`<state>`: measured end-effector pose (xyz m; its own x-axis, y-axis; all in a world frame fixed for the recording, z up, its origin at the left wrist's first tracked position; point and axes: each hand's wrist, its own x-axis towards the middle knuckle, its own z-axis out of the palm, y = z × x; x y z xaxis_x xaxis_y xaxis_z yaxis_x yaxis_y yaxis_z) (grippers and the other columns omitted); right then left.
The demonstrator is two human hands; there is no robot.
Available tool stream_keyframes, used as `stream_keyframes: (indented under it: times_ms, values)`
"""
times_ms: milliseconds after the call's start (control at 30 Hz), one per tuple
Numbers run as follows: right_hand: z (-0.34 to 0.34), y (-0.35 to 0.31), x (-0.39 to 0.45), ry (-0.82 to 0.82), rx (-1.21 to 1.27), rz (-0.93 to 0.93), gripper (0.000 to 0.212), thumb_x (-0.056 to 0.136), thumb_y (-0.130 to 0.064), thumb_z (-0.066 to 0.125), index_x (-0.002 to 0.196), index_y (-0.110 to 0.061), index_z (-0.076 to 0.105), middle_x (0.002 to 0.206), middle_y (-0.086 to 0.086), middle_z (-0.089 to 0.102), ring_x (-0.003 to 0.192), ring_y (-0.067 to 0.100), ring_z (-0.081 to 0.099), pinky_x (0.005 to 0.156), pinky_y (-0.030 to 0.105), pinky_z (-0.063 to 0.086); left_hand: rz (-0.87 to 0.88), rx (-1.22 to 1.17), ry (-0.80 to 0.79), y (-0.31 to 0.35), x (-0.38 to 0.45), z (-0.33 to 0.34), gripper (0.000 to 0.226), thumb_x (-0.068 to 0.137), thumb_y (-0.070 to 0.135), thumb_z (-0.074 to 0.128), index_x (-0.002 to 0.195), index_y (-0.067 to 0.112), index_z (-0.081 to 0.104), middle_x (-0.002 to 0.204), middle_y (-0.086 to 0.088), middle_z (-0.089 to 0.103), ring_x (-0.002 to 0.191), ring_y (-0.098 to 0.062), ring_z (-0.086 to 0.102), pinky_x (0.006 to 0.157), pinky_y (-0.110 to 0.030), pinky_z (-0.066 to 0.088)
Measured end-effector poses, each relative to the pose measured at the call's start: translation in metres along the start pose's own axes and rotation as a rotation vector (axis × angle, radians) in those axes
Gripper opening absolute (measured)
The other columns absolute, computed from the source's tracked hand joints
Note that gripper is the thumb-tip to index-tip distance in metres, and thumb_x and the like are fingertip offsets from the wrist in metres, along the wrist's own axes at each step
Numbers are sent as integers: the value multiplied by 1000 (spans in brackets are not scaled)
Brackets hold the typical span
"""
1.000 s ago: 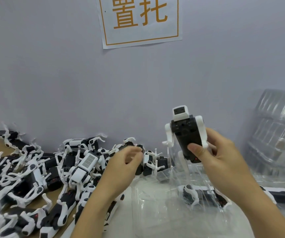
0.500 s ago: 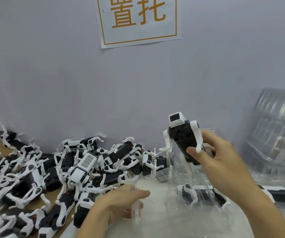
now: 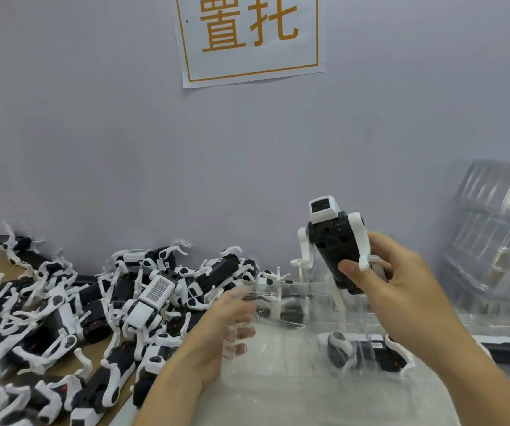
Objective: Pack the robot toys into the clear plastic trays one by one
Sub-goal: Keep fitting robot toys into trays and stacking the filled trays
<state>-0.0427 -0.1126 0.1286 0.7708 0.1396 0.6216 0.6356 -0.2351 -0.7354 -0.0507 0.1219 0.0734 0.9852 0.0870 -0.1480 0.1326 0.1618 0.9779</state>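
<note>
Gripping the robot toy (image 3: 336,241) by its rigid body spares thin legs; right hand (image 3: 392,284) holds it, left hand (image 3: 226,330) steadies the flimsy clear tray (image 3: 278,358).

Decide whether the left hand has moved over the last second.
Yes. The left hand dropped from the toy pile down to the clear tray.

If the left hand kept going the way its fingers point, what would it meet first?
Probably the clear plastic tray: the left hand already grips its near-left edge, fingers pointing right across it. Depth beyond is unclear.
</note>
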Motion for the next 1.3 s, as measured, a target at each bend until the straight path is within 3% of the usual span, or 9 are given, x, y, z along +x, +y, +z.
stream_keyframes:
  times_ms: [200,300,367,433,567,667,900,1067,1300]
  values:
    - [-3,-1,0,4,-12,6,23,94,-17,63,105,-37,65,45,-29,46,50,4,52,73,39,56,80,-54,-32,6,-2,4,29,59,31,81,87,25,75,88,-5,56,68,-22,64,61,-29,44]
    - [-4,-4,-1,1,-30,13,27,94,-16,64,102,-42,65,49,-26,52,57,10,58,67,37,52,114,-67,-9,6,0,5,34,62,35,88,93,26,77,92,-5,60,69,-23,68,65,-33,50]
    - [-4,-5,-2,0,-14,31,33,92,-13,66,101,-45,65,62,-14,66,71,28,64,69,45,52,136,-63,29,7,1,7,39,66,47,80,99,26,76,98,-7,66,72,-23,70,69,-35,53]
    - [-5,-4,-2,5,-2,28,38,89,-12,68,101,-48,66,75,-4,72,78,35,64,64,39,50,159,-29,72,9,2,8,45,68,56,76,101,27,76,104,-9,70,76,-22,70,74,-38,54]
    - [-6,-8,-4,-55,28,-34,50,86,-5,70,101,-53,68,87,-18,74,80,4,70,67,9,50,210,28,106,12,2,12,47,68,64,69,101,30,74,90,3,76,74,-17,73,74,-37,55]
    - [-1,-11,-4,-115,-56,-45,47,83,0,73,104,-43,70,95,-21,72,89,3,69,78,19,55,250,33,117,13,1,15,48,67,65,69,101,31,73,90,4,76,74,-16,73,70,-35,55]
    - [11,-7,-5,-155,-330,-49,39,79,-9,78,98,-41,67,92,-21,63,95,-1,54,78,9,39,292,-68,109,21,-2,23,43,66,57,76,95,25,73,95,-12,67,68,-27,68,59,-35,50]
    - [17,-1,-6,-184,-409,11,35,80,-16,79,98,-43,65,97,-21,59,97,3,52,82,19,41,299,-59,112,22,-3,28,49,62,59,77,96,24,71,107,-24,68,66,-27,68,61,-35,55]
    - [18,-3,-8,-212,-415,37,36,81,-20,79,110,-38,68,98,-23,59,100,1,52,88,23,43,254,8,131,23,-4,27,25,83,53,69,91,30,72,97,-13,74,71,-29,71,67,-42,57]
